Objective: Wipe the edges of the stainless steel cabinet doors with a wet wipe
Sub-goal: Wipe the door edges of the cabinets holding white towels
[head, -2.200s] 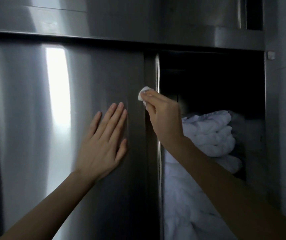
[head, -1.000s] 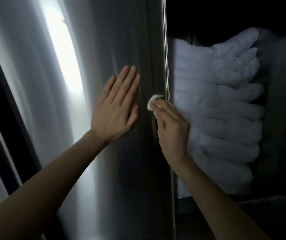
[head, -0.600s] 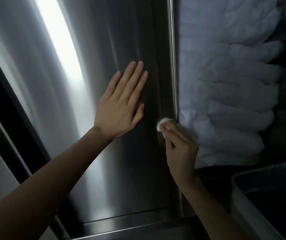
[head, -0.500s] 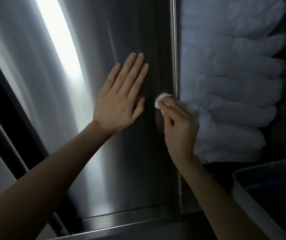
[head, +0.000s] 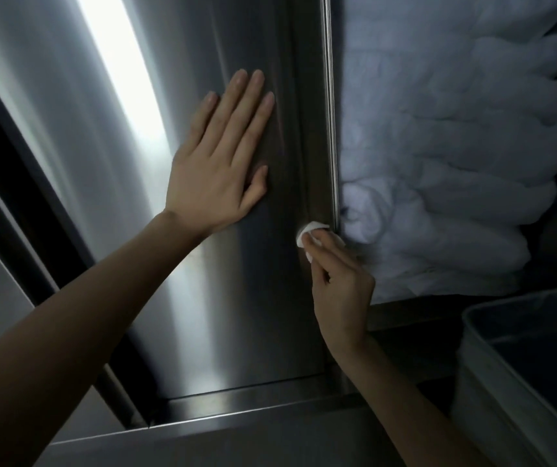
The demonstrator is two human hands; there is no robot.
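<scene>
Right grip [head: 341, 291] pinches a small wadded wet wipe [head: 309, 230] between thumb and fingertips, with the other fingers curled. The wipe sits at the fingertip end of this grip. It is pressed on the stainless steel cabinet door [head: 253, 298], just left of the door's rounded vertical edge [head: 332, 129] and low on the panel.

Left grip [head: 216, 163] is flat, fingers straight and slightly spread, palm on the door face. It lies up and to the left of the right grip, apart from it and holding nothing.

To the right of the right grip, past the door edge, is an open cabinet packed with rolled white towels [head: 438, 163]. One roll is just beside the wiping fingertips (touching or not, can't tell). Below the right grip is the steel bottom track [head: 236, 406]. Lower right of it is a grey plastic tub [head: 472, 365], only partly in view. A bright light streak [head: 118, 79] reflects on the door, left of the left grip.
</scene>
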